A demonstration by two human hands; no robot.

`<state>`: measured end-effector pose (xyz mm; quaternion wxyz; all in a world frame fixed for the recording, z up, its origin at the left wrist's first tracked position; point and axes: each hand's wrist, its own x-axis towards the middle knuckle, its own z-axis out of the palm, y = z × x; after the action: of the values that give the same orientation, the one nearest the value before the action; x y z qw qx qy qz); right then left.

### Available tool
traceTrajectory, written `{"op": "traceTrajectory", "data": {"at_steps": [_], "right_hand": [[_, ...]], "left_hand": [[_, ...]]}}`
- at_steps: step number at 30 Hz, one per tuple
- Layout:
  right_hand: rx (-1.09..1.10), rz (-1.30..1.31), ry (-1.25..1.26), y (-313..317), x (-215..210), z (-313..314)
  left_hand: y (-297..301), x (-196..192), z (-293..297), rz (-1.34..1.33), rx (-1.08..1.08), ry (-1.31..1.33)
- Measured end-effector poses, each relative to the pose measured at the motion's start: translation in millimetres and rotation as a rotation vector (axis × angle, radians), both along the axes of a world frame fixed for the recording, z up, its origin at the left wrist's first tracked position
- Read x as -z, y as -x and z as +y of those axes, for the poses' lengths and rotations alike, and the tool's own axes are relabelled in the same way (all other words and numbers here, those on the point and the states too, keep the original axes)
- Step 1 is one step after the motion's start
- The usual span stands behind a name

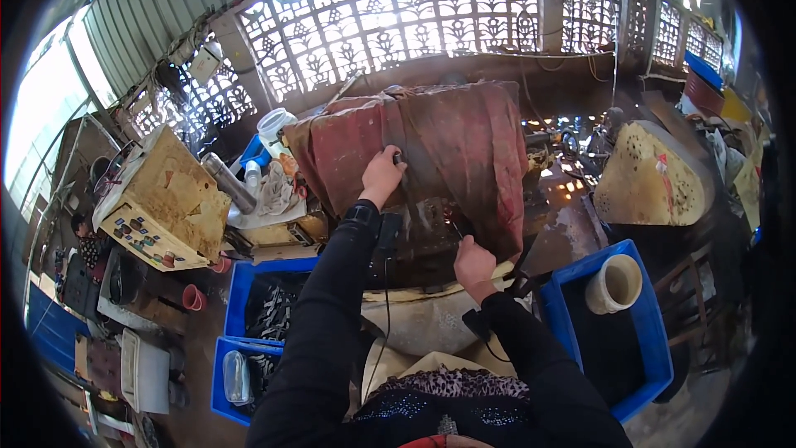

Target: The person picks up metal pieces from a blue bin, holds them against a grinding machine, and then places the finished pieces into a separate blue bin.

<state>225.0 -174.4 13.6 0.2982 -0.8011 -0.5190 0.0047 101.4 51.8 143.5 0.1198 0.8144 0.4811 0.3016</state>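
My left hand (381,172) is raised and closed on a small dark knob or handle at the front of a machine draped in a dirty red cloth (431,141). My right hand (474,264) sits lower, fingers closed around a thin dark tool or part near the machine's dark work area (431,232). Both arms wear black sleeves. A pale rounded basin (419,319) lies just below my hands.
A blue crate (643,340) at right holds a cream cup-shaped part. Two blue crates (249,315) at left hold dark metal pieces. A yellowed control box (162,207) with buttons stands at left. A perforated cream cover (651,178) sits at right.
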Motion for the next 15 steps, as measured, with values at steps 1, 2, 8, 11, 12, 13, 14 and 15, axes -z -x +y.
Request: {"op": "traceTrajectory", "data": {"at_steps": [1, 2, 8, 11, 12, 13, 14, 15], "right_hand": [[0.002, 0.002, -0.003, 0, -1, 0], [0.004, 0.003, -0.008, -1, -2, 0], [-0.015, -0.016, -0.026, 6, 3, 2], [-0.015, -0.015, -0.038, 3, 10, 0], [-0.023, -0.020, -0.034, 6, 7, 0], [-0.021, -0.026, -0.028, 6, 5, 0], [-0.022, -0.032, -0.021, 8, 3, 0], [-0.026, -0.033, -0.020, 6, 3, -2]], "left_hand": [[0, 1, 1, 0.000, 0.001, 0.001], [-1, 1, 1, 0.009, 0.001, 0.002], [20, 18, -13, -0.198, 0.036, -0.167], [42, 32, -60, -0.195, 0.021, -0.072], [63, 41, -78, -0.193, -0.008, -0.084], [83, 52, -94, -0.193, -0.028, -0.095], [107, 62, -110, -0.160, -0.082, -0.086], [131, 71, -124, -0.127, -0.127, -0.078]]}}
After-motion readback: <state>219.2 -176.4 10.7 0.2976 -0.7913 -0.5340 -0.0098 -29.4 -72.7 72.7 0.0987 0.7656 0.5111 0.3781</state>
